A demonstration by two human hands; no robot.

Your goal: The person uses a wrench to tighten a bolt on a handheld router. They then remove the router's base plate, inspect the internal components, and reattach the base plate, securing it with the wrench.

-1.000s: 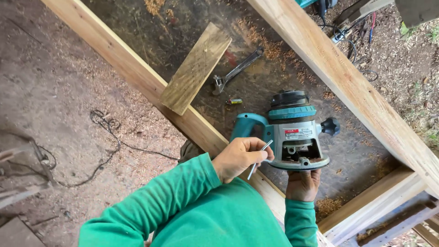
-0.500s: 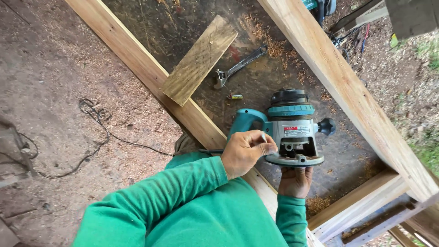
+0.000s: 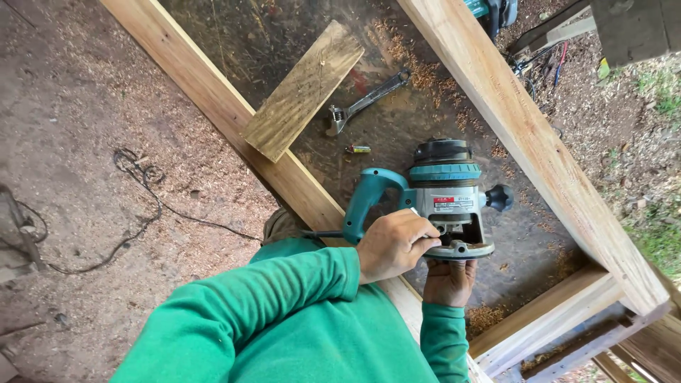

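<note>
A teal and grey router (image 3: 445, 195) with a black cap and a side knob is held tilted above the ground between two wooden beams. My left hand (image 3: 394, 245), in a green sleeve, is closed at the router's round base plate (image 3: 461, 250), fingers reaching into the opening. The tip of a thin metal rod (image 3: 413, 211) pokes up from this fist. My right hand (image 3: 450, 280) grips the base from underneath and is partly hidden by it.
A long beam (image 3: 213, 92) runs diagonally on the left and another beam (image 3: 525, 128) on the right. A short plank (image 3: 305, 89) leans on the left beam. An adjustable wrench (image 3: 365, 103) and a small cylinder (image 3: 358, 149) lie on the ground. A black cable (image 3: 145, 206) crosses the sawdust.
My left hand has moved closer onto the router base, and the thin rod is now mostly hidden in the fist. The router sits slightly more upright in view.
</note>
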